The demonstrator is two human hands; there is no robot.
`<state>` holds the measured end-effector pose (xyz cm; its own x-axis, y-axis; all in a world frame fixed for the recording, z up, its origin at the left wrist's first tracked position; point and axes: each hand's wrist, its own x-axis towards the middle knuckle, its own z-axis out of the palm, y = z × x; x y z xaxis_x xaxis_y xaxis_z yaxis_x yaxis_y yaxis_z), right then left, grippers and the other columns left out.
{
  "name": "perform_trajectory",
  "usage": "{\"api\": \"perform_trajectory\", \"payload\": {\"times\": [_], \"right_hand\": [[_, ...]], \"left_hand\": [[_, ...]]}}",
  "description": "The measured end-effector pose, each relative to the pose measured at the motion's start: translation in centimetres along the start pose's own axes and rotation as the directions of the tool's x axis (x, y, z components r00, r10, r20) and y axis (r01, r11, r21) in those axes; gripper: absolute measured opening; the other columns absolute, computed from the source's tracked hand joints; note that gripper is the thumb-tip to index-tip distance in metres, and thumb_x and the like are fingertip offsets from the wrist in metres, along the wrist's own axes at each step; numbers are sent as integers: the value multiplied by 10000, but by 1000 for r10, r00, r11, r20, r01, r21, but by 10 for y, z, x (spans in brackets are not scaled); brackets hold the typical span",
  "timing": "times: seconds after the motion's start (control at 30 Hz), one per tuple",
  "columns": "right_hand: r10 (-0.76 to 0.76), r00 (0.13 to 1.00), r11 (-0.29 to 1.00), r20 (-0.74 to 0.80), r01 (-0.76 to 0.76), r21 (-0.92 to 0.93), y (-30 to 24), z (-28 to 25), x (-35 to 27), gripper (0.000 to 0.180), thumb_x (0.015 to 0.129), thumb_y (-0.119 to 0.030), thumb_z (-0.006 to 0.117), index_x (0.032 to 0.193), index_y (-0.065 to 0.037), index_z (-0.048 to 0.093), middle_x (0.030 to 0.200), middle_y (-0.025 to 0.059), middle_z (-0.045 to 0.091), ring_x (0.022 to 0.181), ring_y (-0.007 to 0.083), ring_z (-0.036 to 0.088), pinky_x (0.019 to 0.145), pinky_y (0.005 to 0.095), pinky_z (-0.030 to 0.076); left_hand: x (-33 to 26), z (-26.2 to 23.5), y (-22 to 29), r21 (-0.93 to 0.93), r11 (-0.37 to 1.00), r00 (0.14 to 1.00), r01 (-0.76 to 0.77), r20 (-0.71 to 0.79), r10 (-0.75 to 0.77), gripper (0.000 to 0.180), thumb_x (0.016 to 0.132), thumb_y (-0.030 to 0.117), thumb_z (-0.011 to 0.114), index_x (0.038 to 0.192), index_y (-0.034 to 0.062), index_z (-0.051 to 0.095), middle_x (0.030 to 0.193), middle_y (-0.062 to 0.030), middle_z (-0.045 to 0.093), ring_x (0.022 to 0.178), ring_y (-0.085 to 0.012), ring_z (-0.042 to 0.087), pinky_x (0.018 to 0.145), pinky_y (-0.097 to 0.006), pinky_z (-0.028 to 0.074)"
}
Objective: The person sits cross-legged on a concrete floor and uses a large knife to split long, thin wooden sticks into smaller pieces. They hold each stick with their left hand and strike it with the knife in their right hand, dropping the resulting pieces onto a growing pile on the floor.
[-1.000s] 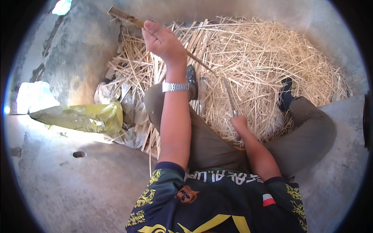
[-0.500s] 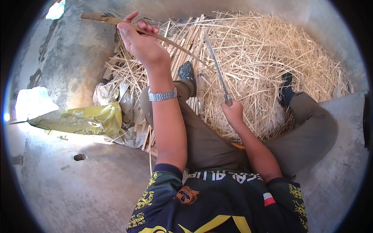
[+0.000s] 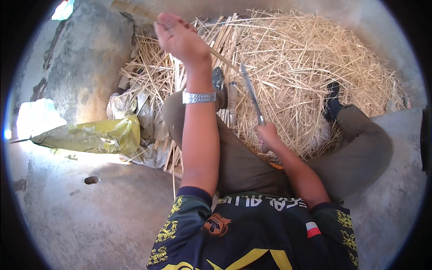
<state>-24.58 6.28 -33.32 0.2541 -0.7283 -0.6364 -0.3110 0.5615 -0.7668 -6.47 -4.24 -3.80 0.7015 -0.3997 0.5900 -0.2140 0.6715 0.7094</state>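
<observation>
One bamboo strip [image 3: 225, 58] is held raised in the left hand [image 3: 180, 36], whose fingers are clamped around it near its thicker upper end; the strip slants down to the right above the straw-coloured shavings pile [image 3: 315, 76]. One long knife [image 3: 250, 92] is gripped by its handle in the right hand [image 3: 267, 135], fingers closed around it, with the blade pointing up toward the strip. The strip is judged light, stiff yet springy, and prone to splinter; hold is best taken on the thick end, clear of the blade. One wristwatch [image 3: 199, 96] and one yellow bag [image 3: 90, 137] are counted.
</observation>
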Motion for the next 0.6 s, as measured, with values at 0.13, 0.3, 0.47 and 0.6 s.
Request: {"api": "perform_trajectory", "payload": {"times": [0.13, 0.3, 0.47, 0.6], "right_hand": [[-64, 994, 997, -90, 61, -44, -20, -5, -16, 174, 826, -122, 668, 734, -7, 576, 569, 58, 549, 445, 165, 524, 444, 368, 428], [-401, 885, 914, -234, 405, -35, -46, -1, -33, 226, 838, -165, 668, 709, 2, 585, 594, 70, 580, 541, 172, 570, 563, 387, 457], [-243, 961, 924, -136, 186, -334, -9, -4, -12, 234, 844, -184, 667, 734, 11, 599, 602, 102, 594, 546, 230, 586, 574, 408, 459], [-225, 972, 925, -72, 190, -330, -18, -3, -13, 257, 853, -223, 663, 834, 34, 662, 704, 212, 671, 695, 380, 689, 652, 487, 506]], "left_hand": [[4, -11, 0, 35, 999, 996, -22, 92, 19, 395, 1094, 434, 437, 881, 102, 442, 702, 21, 391, 583, -78, 340, 534, -247, 311], [4, -12, -3, 31, 998, 995, -62, 77, 59, 399, 1097, 436, 428, 886, 98, 439, 705, 20, 396, 585, -75, 345, 527, -246, 309], [-3, -4, -2, 172, 978, 993, -120, 13, 120, 392, 1105, 418, 409, 888, 93, 433, 705, 20, 408, 578, -65, 379, 498, -223, 334], [-4, -7, -5, 221, 962, 986, -160, -4, 165, 391, 1121, 362, 387, 860, 81, 460, 681, 39, 419, 580, -51, 371, 522, -226, 323]]}}
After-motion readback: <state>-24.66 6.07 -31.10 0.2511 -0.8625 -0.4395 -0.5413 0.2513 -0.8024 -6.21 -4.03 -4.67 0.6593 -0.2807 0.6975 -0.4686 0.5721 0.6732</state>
